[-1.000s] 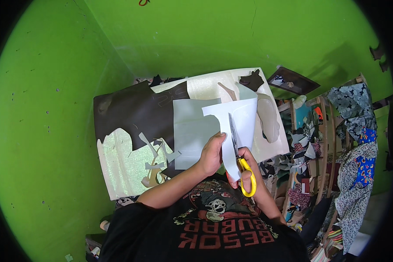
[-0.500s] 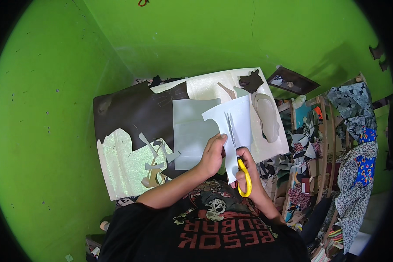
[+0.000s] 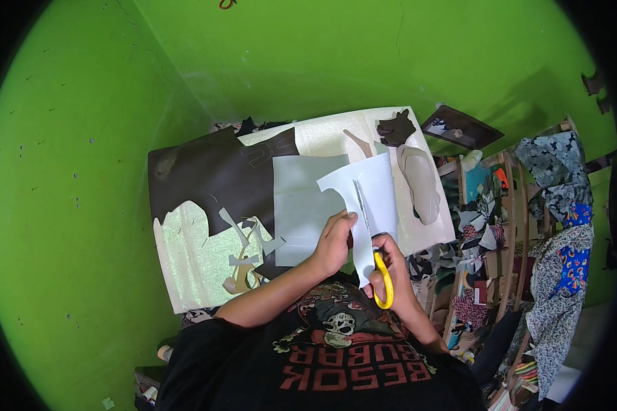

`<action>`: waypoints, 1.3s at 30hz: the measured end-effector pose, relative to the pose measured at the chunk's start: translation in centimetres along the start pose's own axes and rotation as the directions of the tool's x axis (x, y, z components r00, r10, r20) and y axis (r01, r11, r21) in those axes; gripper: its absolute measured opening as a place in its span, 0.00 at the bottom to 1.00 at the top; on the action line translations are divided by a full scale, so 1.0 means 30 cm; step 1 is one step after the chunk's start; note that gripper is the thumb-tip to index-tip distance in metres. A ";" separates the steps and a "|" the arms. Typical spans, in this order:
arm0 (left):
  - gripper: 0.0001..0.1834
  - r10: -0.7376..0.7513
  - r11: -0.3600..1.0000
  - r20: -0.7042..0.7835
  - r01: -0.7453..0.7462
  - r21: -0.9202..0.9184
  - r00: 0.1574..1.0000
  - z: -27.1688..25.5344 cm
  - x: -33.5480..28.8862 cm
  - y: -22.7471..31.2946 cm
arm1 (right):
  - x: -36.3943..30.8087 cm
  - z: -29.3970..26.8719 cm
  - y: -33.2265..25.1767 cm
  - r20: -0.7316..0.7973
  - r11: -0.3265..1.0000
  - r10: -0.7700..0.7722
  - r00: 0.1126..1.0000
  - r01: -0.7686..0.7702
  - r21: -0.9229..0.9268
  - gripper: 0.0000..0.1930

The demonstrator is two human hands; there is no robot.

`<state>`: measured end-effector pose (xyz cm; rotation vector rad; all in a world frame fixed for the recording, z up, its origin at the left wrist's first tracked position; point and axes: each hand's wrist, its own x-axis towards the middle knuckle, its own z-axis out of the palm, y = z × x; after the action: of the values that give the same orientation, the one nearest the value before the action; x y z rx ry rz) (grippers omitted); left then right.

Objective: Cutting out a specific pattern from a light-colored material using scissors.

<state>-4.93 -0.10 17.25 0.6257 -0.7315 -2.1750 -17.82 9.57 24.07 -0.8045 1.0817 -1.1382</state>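
My right hand (image 3: 393, 266) grips a pair of scissors (image 3: 385, 286) by its yellow handles. Its long metal blades point away from me across a white sheet (image 3: 382, 185) and look nearly closed. With thumb on top, my left hand (image 3: 334, 244) pinches that sheet along its left strip, just beside the blades. The sheet is held up over the table and has a curved notch on its left edge. Beneath it lies a grey rectangular sheet (image 3: 303, 205).
On the pale shiny board (image 3: 185, 274) lie a dark brown leather-like sheet (image 3: 209, 171), grey and tan offcuts (image 3: 240, 240), sole-shaped pieces (image 3: 418, 185) and a dark scrap (image 3: 396, 128). At right stands a wooden rack (image 3: 511, 240) crammed with scraps, with patterned cloth (image 3: 555, 288) hanging.
The scissor blades, slightly parted before, have come together on the white sheet. Both hands keep nearly the same place.
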 end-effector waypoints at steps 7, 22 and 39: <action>0.27 0.120 0.976 0.026 -0.113 -0.187 0.992 0.057 0.016 0.093 | 0.002 -0.039 0.010 -0.013 0.968 -0.026 1.000 0.022 -0.251 0.37; 0.37 0.174 0.959 0.111 -0.143 -0.246 0.978 0.073 0.021 0.182 | 0.005 -0.015 -0.014 0.011 0.846 -0.034 0.999 0.035 -0.532 0.42; 0.31 0.123 0.968 -0.003 -0.121 -0.218 0.992 0.105 -0.007 0.131 | 0.003 0.024 0.013 0.042 0.983 -0.076 0.996 0.082 -0.167 0.45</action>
<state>-4.84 -1.19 22.16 0.4444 -0.5123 -2.1089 -17.02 9.57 23.90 -1.0046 1.1355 -1.1052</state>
